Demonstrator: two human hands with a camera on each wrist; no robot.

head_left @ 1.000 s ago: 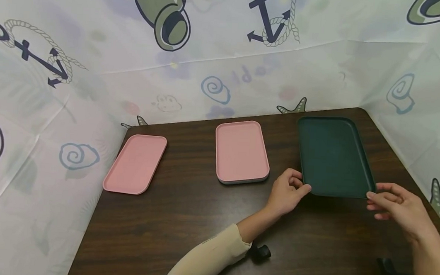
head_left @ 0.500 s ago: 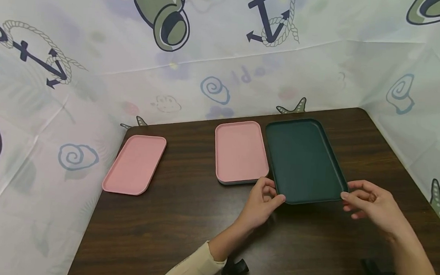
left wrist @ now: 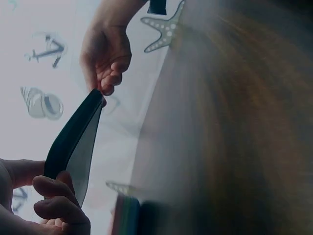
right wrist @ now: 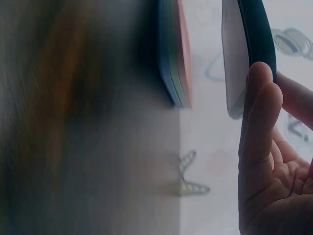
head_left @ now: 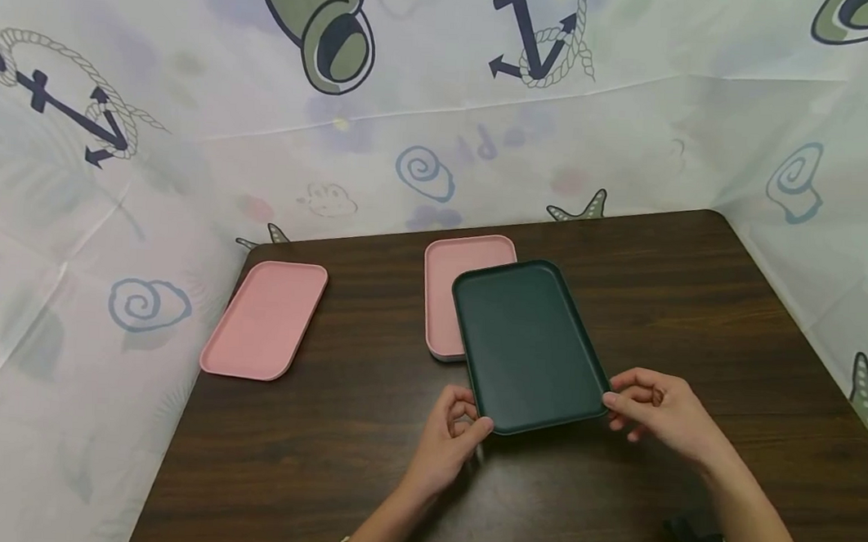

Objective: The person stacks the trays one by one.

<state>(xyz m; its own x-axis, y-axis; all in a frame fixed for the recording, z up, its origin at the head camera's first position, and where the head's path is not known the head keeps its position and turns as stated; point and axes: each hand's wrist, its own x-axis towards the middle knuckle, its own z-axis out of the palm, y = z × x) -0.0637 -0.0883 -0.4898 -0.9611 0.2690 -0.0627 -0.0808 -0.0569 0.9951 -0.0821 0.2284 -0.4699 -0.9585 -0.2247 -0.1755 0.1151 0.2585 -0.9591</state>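
A: The dark green tray [head_left: 533, 350] has slid leftward and a little toward the person since the last frame, and both grips have travelled with it. Half a second ago, it was beside the pink-topped stack [head_left: 447, 296]; seen from the head, it now overlaps that stack's near right part.

B: How is it held?

A: By its two near corners. The left grip [head_left: 443, 447] pinches the near left one, and the right grip [head_left: 662, 410] pinches the near right one. The tray stretches away from the person, beyond and between both grips.

B: Is it resting on anything?

A: No, it hangs in the air. The right wrist view shows a gap between it and the stack, with the tray's pale underside visible.

B: And the stack, from the grips?

A: Beyond the left grip, on the table [head_left: 335, 462]. Its side shows pink, green and blue layers. It has stayed put.

B: Anything else around?

A: A lone pink tray [head_left: 265, 319], also where it was, lies well to the left of the left grip and farther off. Past everything hangs a pale cloth [head_left: 231, 72] printed with anchors and shells.
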